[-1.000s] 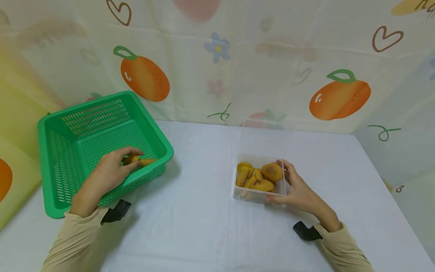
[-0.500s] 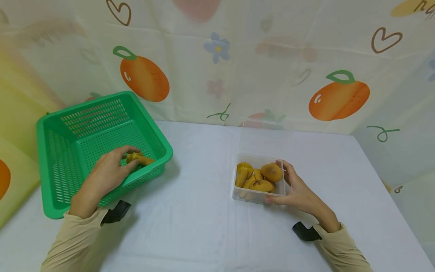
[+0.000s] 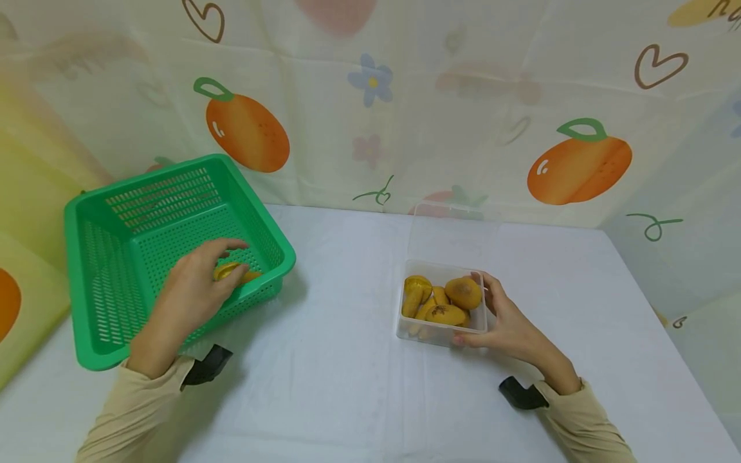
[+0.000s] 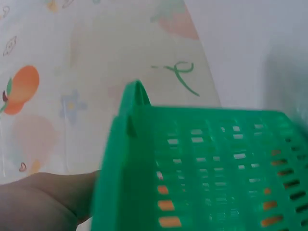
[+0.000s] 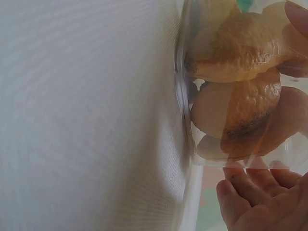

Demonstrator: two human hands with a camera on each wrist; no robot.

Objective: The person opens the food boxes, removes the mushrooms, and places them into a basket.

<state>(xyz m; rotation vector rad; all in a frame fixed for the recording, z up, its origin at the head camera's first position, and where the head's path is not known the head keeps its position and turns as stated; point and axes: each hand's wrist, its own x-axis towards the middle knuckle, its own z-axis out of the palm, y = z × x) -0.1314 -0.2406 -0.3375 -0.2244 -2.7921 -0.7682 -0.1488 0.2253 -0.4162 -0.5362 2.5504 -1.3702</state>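
A green slotted basket [image 3: 173, 168] stands at the left of the table. My left hand [image 3: 242, 257] reaches into its near right corner, its forefinger raised above a yellow-orange fruit piece [image 3: 226, 270] that lies on the basket floor. The thumb rests beside the piece. In the left wrist view the basket wall [image 4: 192, 159] fills the frame, with orange showing through its slots. My right hand [image 3: 483, 312] grips the right side of a clear plastic container [image 3: 440, 335] that holds several yellow-orange fruit pieces [image 3: 457, 292]. The right wrist view shows the container [image 5: 185, 96], the pieces [image 5: 236, 115] and my fingers [image 5: 250, 197] under it.
The container's clear lid [image 3: 451, 231] stands open behind it. A white cloth [image 3: 347, 373] covers the table. A curtain printed with oranges [image 3: 579, 167] hangs close behind and to the right. A yellow panel [image 3: 29, 193] borders the left side.
My left forefinger has lifted off the fruit piece, which stays in the basket corner. The left wrist has shifted slightly right. The right hand and container have not moved.
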